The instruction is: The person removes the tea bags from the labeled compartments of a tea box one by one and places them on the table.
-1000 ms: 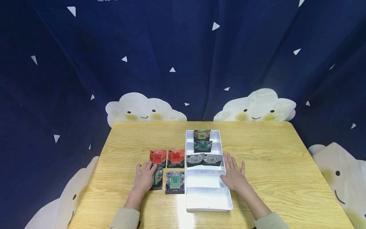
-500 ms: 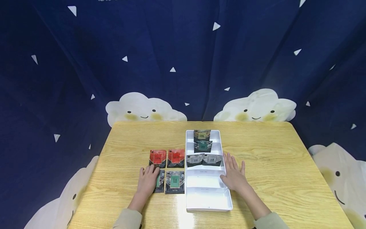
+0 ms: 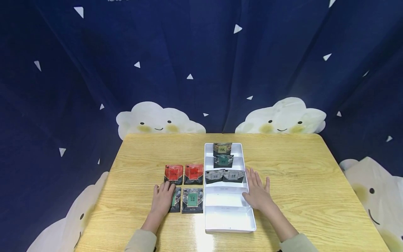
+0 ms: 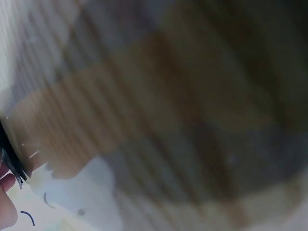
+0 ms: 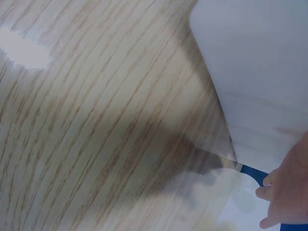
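Note:
My left hand (image 3: 162, 200) rests over the left green-labelled packet (image 3: 177, 200), covering much of it, with its fingertips at the upper edge. In the left wrist view, fingers (image 4: 6, 209) show beside a dark packet edge (image 4: 10, 153). To the right lies another green-labelled packet (image 3: 192, 201). Above them are two red-labelled packets, one on the left (image 3: 174, 174) and one on the right (image 3: 193, 174). My right hand (image 3: 259, 194) lies with fingers extended along the right side of a white divided tray (image 3: 230, 230), its thumb at the rim; the right wrist view shows the hand against the tray wall.
Inside the tray stand a yellow-labelled packet (image 3: 222, 149), a dark green-labelled packet (image 3: 224, 161) and two grey packets (image 3: 233, 176) in its farther compartments. Wooden table (image 3: 299, 168) surrounds everything. A dark blue curtain (image 3: 176, 70) with clouds hangs behind.
My left hand has moved slightly toward the body and right, the left green-labelled packet shifting with it, away from the red one. During the last half second little has changed. The right hand stays still.

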The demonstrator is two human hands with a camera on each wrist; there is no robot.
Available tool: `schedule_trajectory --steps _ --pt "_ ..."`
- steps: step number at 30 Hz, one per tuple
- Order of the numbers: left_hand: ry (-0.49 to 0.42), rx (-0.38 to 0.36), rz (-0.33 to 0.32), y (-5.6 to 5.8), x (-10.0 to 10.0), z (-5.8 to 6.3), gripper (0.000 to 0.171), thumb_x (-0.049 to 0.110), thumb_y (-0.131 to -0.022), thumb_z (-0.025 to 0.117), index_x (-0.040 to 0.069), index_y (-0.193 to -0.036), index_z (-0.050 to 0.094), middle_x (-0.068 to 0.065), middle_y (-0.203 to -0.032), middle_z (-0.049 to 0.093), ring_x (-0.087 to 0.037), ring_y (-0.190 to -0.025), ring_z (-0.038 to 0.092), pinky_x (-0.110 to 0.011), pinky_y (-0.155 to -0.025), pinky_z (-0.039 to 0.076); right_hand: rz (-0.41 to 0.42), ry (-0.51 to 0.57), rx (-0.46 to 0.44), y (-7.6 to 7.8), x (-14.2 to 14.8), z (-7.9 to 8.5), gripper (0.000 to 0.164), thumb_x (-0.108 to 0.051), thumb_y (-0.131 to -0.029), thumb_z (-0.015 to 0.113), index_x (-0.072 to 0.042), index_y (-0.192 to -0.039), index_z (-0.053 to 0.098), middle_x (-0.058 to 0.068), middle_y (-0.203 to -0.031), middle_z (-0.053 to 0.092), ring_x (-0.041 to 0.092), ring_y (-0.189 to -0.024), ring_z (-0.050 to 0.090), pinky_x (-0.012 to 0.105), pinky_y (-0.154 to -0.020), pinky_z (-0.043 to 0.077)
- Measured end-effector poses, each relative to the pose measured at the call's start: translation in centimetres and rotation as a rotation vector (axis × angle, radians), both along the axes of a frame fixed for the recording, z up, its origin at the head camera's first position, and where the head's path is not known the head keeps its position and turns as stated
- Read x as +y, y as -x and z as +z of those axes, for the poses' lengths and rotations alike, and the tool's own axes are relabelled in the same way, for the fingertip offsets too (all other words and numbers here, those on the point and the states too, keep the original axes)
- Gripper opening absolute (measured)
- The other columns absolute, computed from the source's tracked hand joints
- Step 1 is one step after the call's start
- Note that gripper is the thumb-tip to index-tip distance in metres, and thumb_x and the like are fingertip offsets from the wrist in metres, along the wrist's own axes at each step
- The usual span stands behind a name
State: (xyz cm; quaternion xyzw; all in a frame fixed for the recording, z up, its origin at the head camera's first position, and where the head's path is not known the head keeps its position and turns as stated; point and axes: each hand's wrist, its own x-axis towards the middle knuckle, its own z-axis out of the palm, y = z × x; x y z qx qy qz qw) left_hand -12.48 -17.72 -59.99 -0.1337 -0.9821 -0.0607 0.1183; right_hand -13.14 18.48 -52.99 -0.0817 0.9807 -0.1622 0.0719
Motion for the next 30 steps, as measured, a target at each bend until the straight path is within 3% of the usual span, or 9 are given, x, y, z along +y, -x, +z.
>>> schedule_trajectory --steps 9,16,24,30 --pt "-0.028 0.045 0.03 0.2 0.2 0.1 0.017 0.022 -0.091 0.052 0.013 -0.105 0.05 -0.008 -0.102 0.046 -0.03 -0.098 0.045 -0.051 -0.087 0.029 0.003 0.003 -0.009 0.0 0.0 -0.3 0.083 -0.027 -0.081 0.053 -0.003 -0.146 0.006 0.024 -0.149 0.009 0.043 -0.135 0.011 0.063 -0.102 -0.007" --pt "-0.011 0.108 0.052 0.9 1.0 1.8 0.021 0.025 -0.09 0.054 0.011 -0.106 0.05 -0.01 -0.1 0.048 -0.029 -0.095 0.045 -0.051 -0.086 0.03 0.0 0.001 0.003 0.0 -0.1 -0.1 0.083 -0.026 -0.081 0.053 -0.002 -0.146 0.008 0.024 -0.149 0.01 0.042 -0.135 0.012 0.064 -0.102 -0.006" --pt "-0.044 0.037 0.141 0.9 4.9 5.5 0.046 0.035 -0.092 0.047 0.007 -0.128 0.047 -0.014 -0.122 0.047 -0.032 -0.113 0.042 -0.054 -0.095 0.027 0.003 0.002 0.006 0.0 0.0 -0.2 0.083 -0.026 -0.081 0.053 -0.002 -0.146 0.008 0.024 -0.149 0.009 0.042 -0.135 0.012 0.064 -0.102 -0.007" --pt "-0.1 0.051 0.09 0.4 8.3 6.4 0.059 0.045 -0.089 0.045 0.005 -0.132 0.043 -0.015 -0.129 0.046 -0.032 -0.118 0.041 -0.056 -0.096 0.028 0.004 0.004 0.0 0.1 0.0 -0.2 0.083 -0.026 -0.081 0.053 -0.002 -0.146 0.007 0.024 -0.149 0.009 0.043 -0.135 0.012 0.064 -0.101 -0.008"
